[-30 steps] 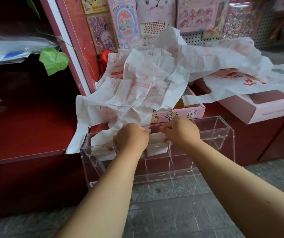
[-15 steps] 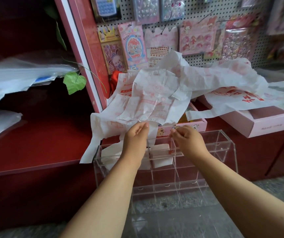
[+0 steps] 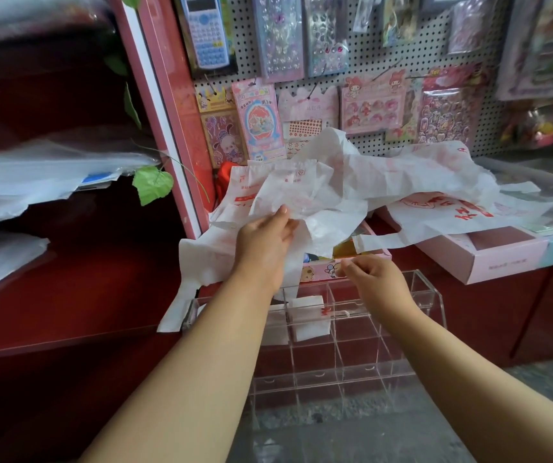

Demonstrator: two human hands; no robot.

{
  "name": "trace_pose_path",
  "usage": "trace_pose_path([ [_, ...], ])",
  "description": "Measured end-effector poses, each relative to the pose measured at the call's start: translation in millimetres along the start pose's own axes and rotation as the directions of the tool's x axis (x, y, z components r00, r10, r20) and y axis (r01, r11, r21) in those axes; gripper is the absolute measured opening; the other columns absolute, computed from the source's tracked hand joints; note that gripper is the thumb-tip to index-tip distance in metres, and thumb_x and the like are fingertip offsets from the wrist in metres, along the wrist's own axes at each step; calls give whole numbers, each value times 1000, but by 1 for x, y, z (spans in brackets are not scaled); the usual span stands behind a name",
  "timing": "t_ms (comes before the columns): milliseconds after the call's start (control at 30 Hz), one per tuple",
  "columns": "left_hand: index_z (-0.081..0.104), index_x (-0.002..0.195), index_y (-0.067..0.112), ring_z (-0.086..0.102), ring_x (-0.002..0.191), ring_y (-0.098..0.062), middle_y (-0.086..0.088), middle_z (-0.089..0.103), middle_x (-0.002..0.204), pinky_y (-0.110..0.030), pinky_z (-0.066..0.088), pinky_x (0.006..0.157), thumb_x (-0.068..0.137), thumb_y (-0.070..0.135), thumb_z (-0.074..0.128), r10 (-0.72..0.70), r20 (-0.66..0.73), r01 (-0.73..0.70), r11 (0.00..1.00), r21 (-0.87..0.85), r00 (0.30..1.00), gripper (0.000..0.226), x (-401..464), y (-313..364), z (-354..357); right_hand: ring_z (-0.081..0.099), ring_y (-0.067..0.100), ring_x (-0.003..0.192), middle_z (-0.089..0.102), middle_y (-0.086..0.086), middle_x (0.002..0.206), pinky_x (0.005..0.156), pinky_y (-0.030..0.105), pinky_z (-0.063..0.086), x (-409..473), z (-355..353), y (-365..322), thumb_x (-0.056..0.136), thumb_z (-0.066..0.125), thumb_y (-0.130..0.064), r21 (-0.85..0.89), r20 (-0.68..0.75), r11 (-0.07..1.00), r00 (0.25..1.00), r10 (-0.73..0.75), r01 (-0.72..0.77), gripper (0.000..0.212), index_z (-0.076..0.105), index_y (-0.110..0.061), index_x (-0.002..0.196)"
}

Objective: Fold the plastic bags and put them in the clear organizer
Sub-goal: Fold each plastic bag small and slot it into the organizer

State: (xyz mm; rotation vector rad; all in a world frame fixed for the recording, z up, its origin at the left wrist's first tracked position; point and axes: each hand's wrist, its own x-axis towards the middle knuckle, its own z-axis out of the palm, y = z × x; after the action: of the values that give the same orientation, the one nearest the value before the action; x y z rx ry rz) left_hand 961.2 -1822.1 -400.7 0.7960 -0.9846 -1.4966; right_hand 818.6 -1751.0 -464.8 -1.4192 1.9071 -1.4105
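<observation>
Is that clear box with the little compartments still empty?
No. The clear organizer holds a folded white bag in an upper compartment; the compartments in view beside and below show nothing inside.

Two hands are in view, the left hand [image 3: 263,240] and the right hand [image 3: 373,284]. One clear organizer [image 3: 430,297] is present, with one folded bag [image 3: 308,317] plainly visible inside it. One loose heap of white plastic bags [image 3: 352,182] lies above; their number cannot be told. Also counted: one calculator [image 3: 205,30], two pink boxes [image 3: 489,260], one green leaf [image 3: 151,183].
</observation>
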Motion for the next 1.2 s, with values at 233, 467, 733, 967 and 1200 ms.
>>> trace_pose_path([
  [233,73,74,14,70,85,-30,-10,74,82,-36,56,78,82,4,75,138,-241,-98,980,171,961,12,-26,4,-38,48,1,44,60,-12,53,55,27,37,-18,-10,-13,97,55,-29,89,-49,996,999,14,-9,28,72,-19,77],
  [467,68,106,0,68,79,-21,-14,70,96,-27,54,72,87,-8,62,30,-221,9,985,172,975,21,-68,11,-86,52,25,58,61,12,60,64,44,46,-28,-22,-11,94,59,-30,190,-171,982,985,33,0,34,67,-16,65],
  [733,69,106,4,70,88,-22,-14,73,102,-31,53,76,90,-6,58,-89,-199,123,979,165,976,21,-96,-10,-128,54,17,62,66,7,73,59,32,40,-20,-19,25,96,54,-30,-10,-75,987,984,161,-163,27,67,-11,83],
  [967,74,98,10,70,100,-23,-6,76,100,-41,52,92,89,4,63,-96,-226,146,966,215,969,15,-95,-19,-147,62,18,81,67,-5,88,67,36,46,-8,-10,31,94,54,-40,-203,8,972,993,121,-117,21,57,-21,103],
  [1200,73,103,9,65,111,-29,-12,73,109,-47,46,104,86,-3,64,-106,-243,158,965,208,964,23,-87,-31,-153,57,16,90,57,-11,93,94,44,43,-10,9,36,86,70,-30,-354,75,932,990,116,-82,26,48,-28,101],
])
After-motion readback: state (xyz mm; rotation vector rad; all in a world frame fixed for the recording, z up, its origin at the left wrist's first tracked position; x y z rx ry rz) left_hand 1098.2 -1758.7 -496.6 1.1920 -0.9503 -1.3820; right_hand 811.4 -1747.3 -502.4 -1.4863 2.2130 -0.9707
